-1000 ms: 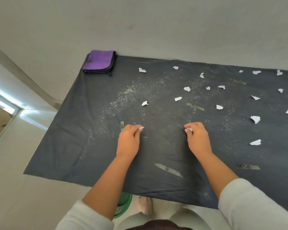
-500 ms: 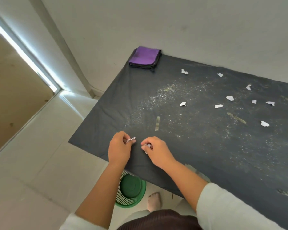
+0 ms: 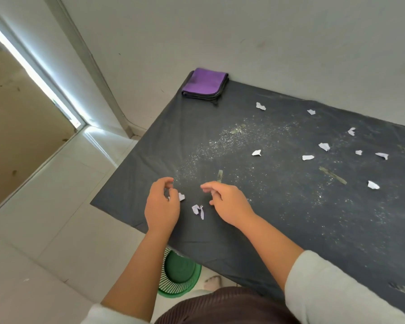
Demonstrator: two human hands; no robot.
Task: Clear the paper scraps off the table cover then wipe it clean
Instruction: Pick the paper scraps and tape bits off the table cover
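Three small paper scraps lie close together near the front left corner of the dark table cover, between the two hands. One of them is just beside the fingers of the left hand; I cannot tell if it touches them. The left hand has its fingers loosely curled and seems to hold nothing. The right hand is also released, with relaxed fingers above the cover, apart from the scraps.

More scraps are spread over the far and right part of the cover, for example one in the middle and one far to the right. Fine white crumbs are sprinkled over the middle, and some strips of tape are stuck on the cloth.

I judge the scraps very light and soft, crumpled, so they can blow or slide away easily. It is best to pinch each one with the fingertips on its raised fold, or to sweep several together toward the edge. The cover is cloth and can wrinkle if it is pushed hard.

A folded purple cloth waits at the far left corner of the desk, probably for the wiping. A green basket stands on the tiled floor under the front edge, beside a bare foot.
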